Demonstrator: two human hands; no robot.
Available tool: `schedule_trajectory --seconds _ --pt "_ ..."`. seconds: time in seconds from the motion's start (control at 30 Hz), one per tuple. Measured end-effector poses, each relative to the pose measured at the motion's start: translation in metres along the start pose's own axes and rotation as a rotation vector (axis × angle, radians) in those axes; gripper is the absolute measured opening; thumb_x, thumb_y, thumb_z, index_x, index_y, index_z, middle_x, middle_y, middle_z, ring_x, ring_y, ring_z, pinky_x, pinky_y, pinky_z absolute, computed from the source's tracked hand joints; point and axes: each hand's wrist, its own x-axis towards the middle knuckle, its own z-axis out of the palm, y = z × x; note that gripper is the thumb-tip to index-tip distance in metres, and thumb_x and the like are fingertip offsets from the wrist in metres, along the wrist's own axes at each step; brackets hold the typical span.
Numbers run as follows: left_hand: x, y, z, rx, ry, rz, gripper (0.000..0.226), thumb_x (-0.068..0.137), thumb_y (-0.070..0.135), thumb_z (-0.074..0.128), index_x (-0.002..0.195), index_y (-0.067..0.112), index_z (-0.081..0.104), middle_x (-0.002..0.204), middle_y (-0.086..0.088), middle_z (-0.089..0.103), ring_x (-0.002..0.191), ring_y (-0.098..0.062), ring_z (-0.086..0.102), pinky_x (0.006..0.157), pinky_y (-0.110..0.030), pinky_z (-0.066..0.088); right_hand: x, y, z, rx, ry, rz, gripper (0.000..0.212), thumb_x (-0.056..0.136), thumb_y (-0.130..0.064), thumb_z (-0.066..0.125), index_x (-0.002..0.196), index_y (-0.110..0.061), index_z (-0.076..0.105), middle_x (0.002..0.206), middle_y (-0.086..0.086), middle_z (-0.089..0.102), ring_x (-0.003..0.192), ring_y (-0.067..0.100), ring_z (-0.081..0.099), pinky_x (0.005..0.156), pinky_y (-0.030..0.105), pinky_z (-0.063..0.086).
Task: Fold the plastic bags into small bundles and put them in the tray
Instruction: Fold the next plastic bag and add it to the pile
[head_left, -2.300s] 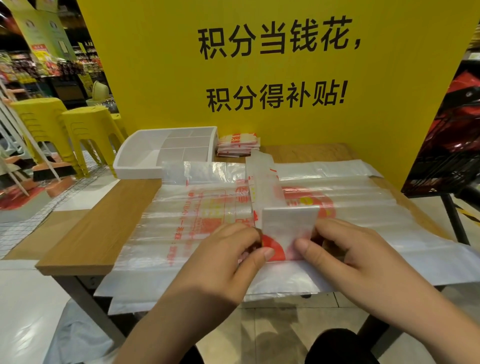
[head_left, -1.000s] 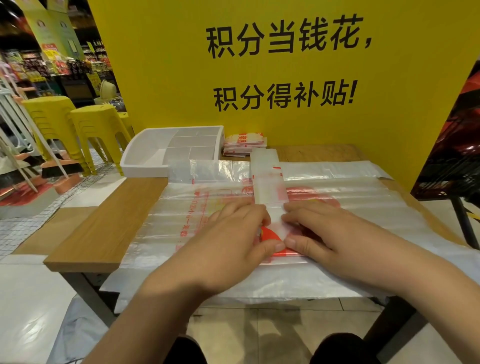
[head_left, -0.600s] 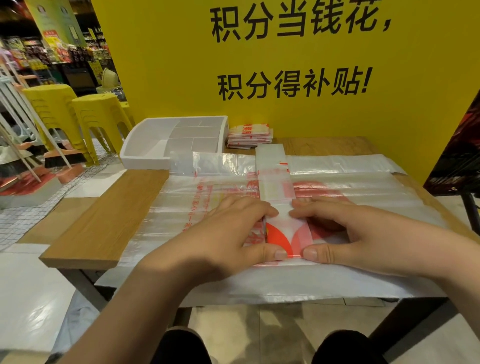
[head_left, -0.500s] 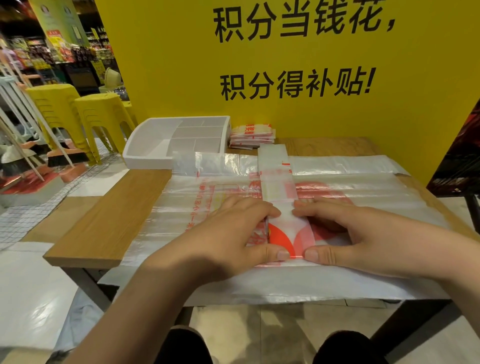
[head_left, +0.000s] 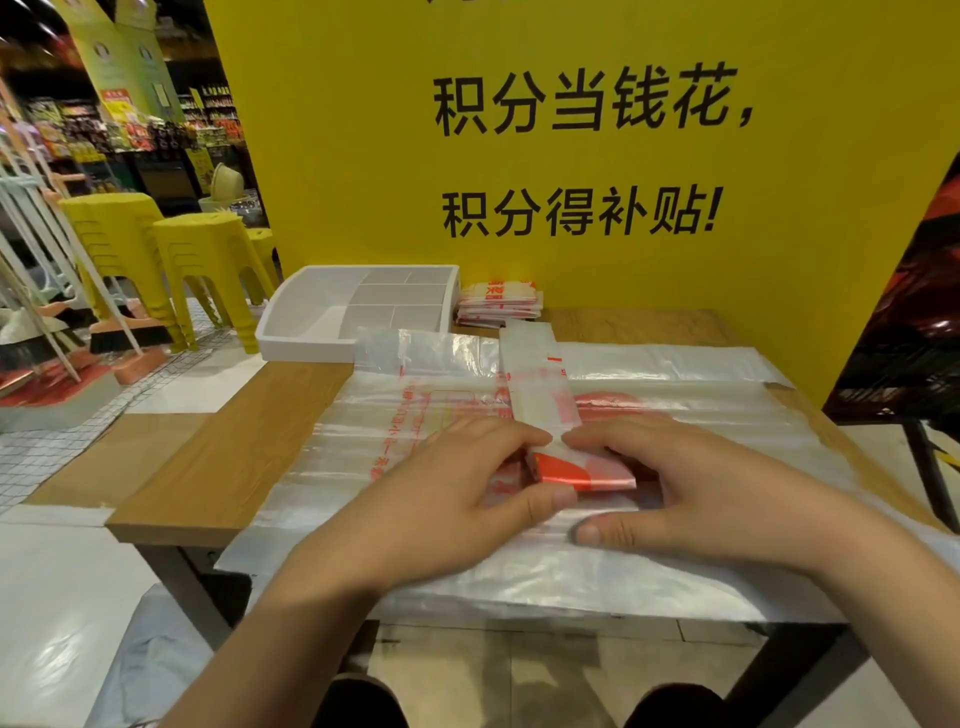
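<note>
bags (head_left: 675, 415): thin glossy translucent plastic, red print
tray (head_left: 306, 338): matt white plastic
table (head_left: 234, 447): smooth wood grain

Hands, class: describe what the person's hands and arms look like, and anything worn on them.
The left hand and right hand are bare: no gloves, rings, watch or bracelet show. No sleeve comes into view on either arm. The thumbnails that show are short and look unpainted.

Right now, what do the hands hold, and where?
The narrow folded white plastic bag with red print, at its near rolled end: left hand on the left side, right hand on the right.
</note>
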Motion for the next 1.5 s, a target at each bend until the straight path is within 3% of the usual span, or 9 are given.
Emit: schedule_trajectory --seconds 0.1,0.2,0.3,0.47,0.63,0.87,1.23,1.37,1.5 --pt "-0.002 0.003 -0.001 -0.086 0.057 -0.013 0.058 0.089 0.076 0.034 0.133 0.042 0.052 0.118 0.027 0.056 0.113 0.009 0.047 0.094 -0.017 0.041 0.002 -0.008 0.006 0.145 0.154 -0.008 0.041 0.085 -0.065 0.058 0.117 -0.041 0.064 0.111 -0.02 0.066 0.102 0.0 0.06 0.087 0.032 0.05" --pt "-0.011 0.0 -0.004 -0.105 0.004 -0.012 0.065 0.081 0.081 0.045 0.135 0.045 0.048 0.124 0.031 0.051 0.118 0.013 0.045 0.096 -0.012 0.039 -0.004 -0.011 0.009 0.174 0.205 0.003 0.016 0.093 -0.039 0.059 0.106 -0.04 0.069 0.101 -0.02 0.069 0.093 0.003 0.064 0.078 0.039 0.053" --pt "-0.019 -0.008 -0.005 -0.087 -0.024 0.036 0.058 0.087 0.068 0.059 0.136 0.039 0.051 0.131 0.027 0.049 0.127 0.006 0.043 0.104 -0.015 0.036 -0.017 -0.016 0.009 0.26 0.175 -0.006 0.019 0.1 -0.028 0.057 0.105 -0.04 0.071 0.1 -0.018 0.072 0.094 0.007 0.068 0.08 0.04 0.055" --pt "-0.02 -0.017 0.004 -0.023 0.052 0.112 0.03 0.094 0.033 0.062 0.124 0.03 0.066 0.126 0.017 0.058 0.123 0.003 0.048 0.104 -0.012 0.033 -0.024 -0.023 0.007 0.199 0.09 -0.057 0.02 0.1 -0.037 0.055 0.11 -0.046 0.069 0.105 -0.021 0.071 0.093 0.008 0.068 0.075 0.039 0.055" --pt "-0.019 -0.019 0.008 -0.041 0.078 0.085 0.026 0.093 0.035 0.066 0.119 0.03 0.069 0.123 0.019 0.062 0.119 0.001 0.053 0.102 -0.025 0.043 -0.021 -0.025 0.008 0.214 0.116 -0.07 0.027 0.1 -0.025 0.057 0.11 -0.048 0.069 0.106 -0.033 0.068 0.102 -0.005 0.064 0.08 0.019 0.05" --pt "-0.022 -0.012 0.005 -0.024 0.07 0.031 0.027 0.094 0.042 0.063 0.121 0.037 0.062 0.114 0.021 0.062 0.109 0.0 0.057 0.091 -0.032 0.05 -0.016 -0.024 0.012 0.124 0.204 -0.098 0.022 0.096 -0.039 0.058 0.108 -0.054 0.067 0.105 -0.034 0.063 0.101 -0.006 0.058 0.077 0.012 0.043" --pt "-0.019 -0.002 0.005 -0.061 0.092 -0.062 0.016 0.102 0.04 0.049 0.087 0.035 0.053 0.097 0.019 0.049 0.098 0.0 0.048 0.084 -0.02 0.039 0.003 -0.016 0.022 0.115 0.2 0.044 0.039 0.091 -0.062 0.043 0.095 -0.031 0.066 0.09 -0.015 0.067 0.084 0.004 0.059 0.072 0.025 0.047" --pt "-0.017 0.003 0.008 -0.134 0.193 -0.143 0.009 0.099 0.038 0.056 0.108 0.037 0.056 0.089 0.019 0.054 0.089 0.002 0.051 0.073 -0.017 0.039 0.014 -0.015 0.027 0.136 0.229 0.111 0.019 0.094 -0.051 0.054 0.108 -0.039 0.058 0.084 -0.018 0.065 0.08 0.0 0.058 0.068 0.027 0.046" --pt "-0.016 0.006 0.017 -0.155 0.281 -0.212 0.053 0.096 0.033 0.06 0.145 0.037 0.039 0.09 0.016 0.06 0.089 -0.001 0.058 0.083 -0.029 0.05 0.02 -0.018 0.031 0.094 0.252 0.171 0.058 0.095 -0.049 0.058 0.146 -0.043 0.032 0.082 -0.019 0.062 0.079 0.001 0.057 0.069 0.03 0.046"
